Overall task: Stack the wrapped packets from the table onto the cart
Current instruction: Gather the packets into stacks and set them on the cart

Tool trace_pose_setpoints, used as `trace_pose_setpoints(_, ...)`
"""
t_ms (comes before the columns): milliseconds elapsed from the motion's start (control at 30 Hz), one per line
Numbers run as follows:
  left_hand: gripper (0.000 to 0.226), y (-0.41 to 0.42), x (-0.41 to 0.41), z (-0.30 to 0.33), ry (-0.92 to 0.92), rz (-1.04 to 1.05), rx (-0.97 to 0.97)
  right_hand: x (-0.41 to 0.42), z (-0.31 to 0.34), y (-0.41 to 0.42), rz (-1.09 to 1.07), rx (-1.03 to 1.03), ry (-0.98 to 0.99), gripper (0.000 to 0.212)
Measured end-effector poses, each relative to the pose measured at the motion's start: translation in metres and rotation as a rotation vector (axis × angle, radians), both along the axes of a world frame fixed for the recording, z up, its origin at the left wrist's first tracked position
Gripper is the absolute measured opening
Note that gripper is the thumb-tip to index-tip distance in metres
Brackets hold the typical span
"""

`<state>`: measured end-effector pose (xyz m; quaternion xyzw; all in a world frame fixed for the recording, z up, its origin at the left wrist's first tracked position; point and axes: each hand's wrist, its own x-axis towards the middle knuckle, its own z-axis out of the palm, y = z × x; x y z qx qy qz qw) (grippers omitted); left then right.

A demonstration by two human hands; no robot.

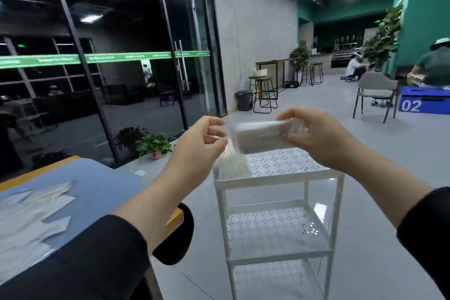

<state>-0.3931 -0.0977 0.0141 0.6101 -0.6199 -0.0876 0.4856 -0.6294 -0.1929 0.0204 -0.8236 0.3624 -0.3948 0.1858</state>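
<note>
Packet is above the cart top shelf, your right hand gripping its right end, left hand pinching the wrap. Lower it flat onto the stack at the shelf's left edge, edges aligned.

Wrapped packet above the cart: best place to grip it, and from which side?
By its short ends, from the sides. The wrapped packet is a long, soft block lying level over the cart top shelf; the right hand pinches its right end, the left hand its loose film.
</note>
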Motion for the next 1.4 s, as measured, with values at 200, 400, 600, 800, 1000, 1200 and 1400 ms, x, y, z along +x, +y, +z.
trace_pose_setpoints(200,0.031,-0.032,0.028,-0.033,-0.126,0.093,0.088,0.015,-0.039,-0.046,-0.006,0.043,0.124,0.022)
trace_pose_setpoints(400,0.053,-0.038,0.034,-0.061,-0.245,0.063,0.143,0.029,-0.061,-0.057,0.054,0.046,0.074,0.023)
trace_pose_setpoints(600,0.059,-0.045,0.034,-0.066,-0.229,0.074,0.103,0.027,-0.068,-0.059,0.079,0.027,0.024,0.024)
trace_pose_setpoints(800,0.061,-0.047,0.034,-0.066,-0.183,0.064,0.118,0.019,-0.066,-0.062,0.128,0.073,-0.058,0.028)
trace_pose_setpoints(1000,0.069,-0.049,0.036,-0.068,-0.188,0.035,0.126,0.031,-0.077,-0.074,0.133,0.123,0.001,0.025)
trace_pose_setpoints(1200,0.047,-0.058,0.035,-0.071,-0.241,0.06,0.105,0.047,-0.076,-0.082,0.133,0.117,0.035,0.025)
trace_pose_setpoints(1400,0.017,-0.069,0.042,-0.08,-0.431,0.076,-0.034,0.052,-0.088,-0.08,0.102,0.059,0.178,0.028)
